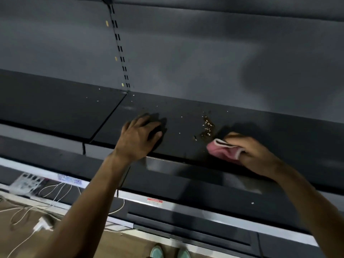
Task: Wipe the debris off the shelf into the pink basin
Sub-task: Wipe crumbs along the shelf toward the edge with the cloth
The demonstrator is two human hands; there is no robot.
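A dark grey shelf (pixel 182 116) runs across the view at chest height. Pale crumbs of debris (pixel 208 126) lie in a small heap near its front, with a few stray specks further left and back. My right hand (pixel 255 151) grips a folded pink cloth (pixel 222 148) on the shelf, just right of and below the heap. My left hand (pixel 140 135) rests on the shelf's front part with its fingers spread and bent, holding nothing. No pink basin is in view.
A slotted upright (pixel 120 51) stands against the grey back panel. Lower shelves (pixel 186 185) step out below. On the floor at the left lie white cables (pixel 55 194), a plug (pixel 41 225) and a white basket (pixel 28 181). Green shoes (pixel 158 252) show at the bottom.
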